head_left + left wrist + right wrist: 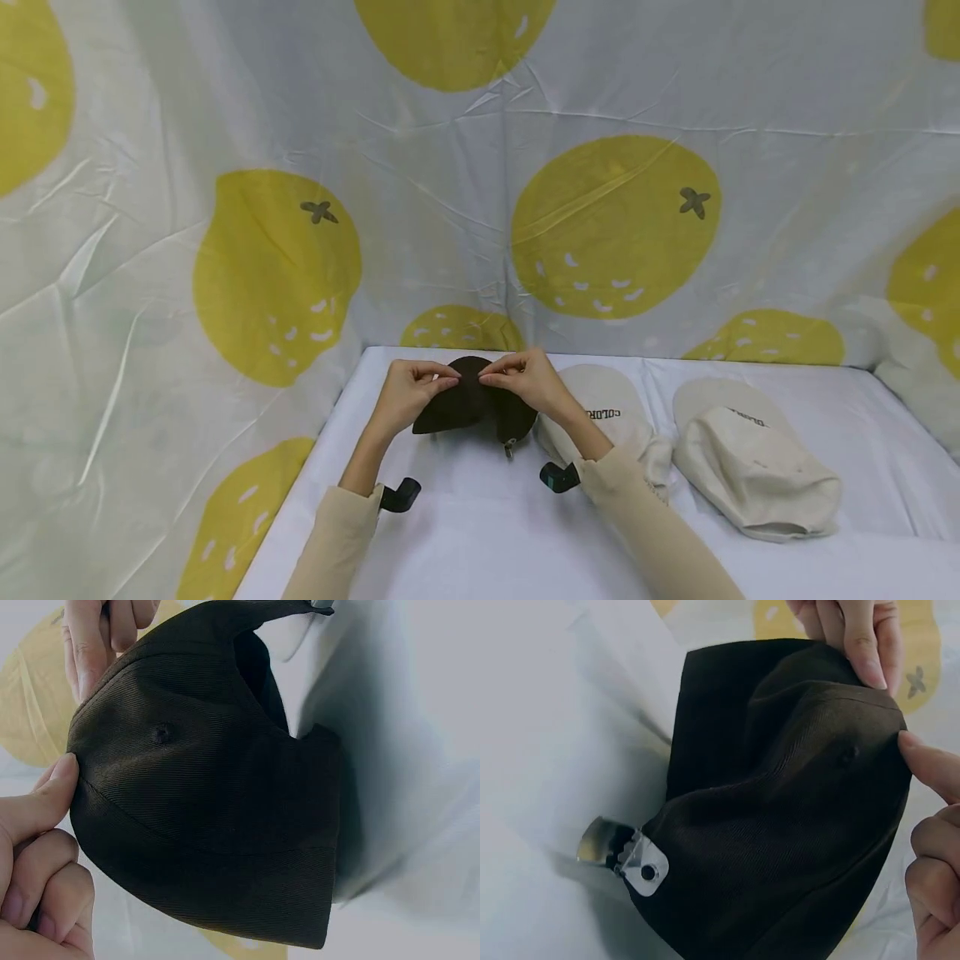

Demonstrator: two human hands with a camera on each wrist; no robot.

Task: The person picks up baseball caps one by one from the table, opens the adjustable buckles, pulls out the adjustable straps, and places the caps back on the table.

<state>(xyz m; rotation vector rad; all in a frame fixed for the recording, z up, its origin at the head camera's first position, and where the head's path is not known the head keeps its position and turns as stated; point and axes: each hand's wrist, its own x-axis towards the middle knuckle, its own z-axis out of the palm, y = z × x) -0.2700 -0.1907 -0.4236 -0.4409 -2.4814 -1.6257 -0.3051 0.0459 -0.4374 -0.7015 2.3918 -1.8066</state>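
Observation:
A black baseball cap (468, 400) is held up over the white table by both hands. My left hand (406, 395) pinches the crown's upper edge on the left between thumb and fingers. On the other side my right hand (531, 382) pinches the same edge, a short gap away. The left wrist view shows the cap's back opening and the ribbed panels of its crown (187, 772). From the strap end hangs an open metal buckle (641, 866), seen in the right wrist view. Fingertips behind the fabric are partly hidden.
Two cream caps lie to the right on the white table (480, 542): a nearer cream cap (600, 392), partly behind my right forearm, and a crumpled cream cap (750, 467) farther right. A lemon-print curtain (435, 167) hangs behind and at the left.

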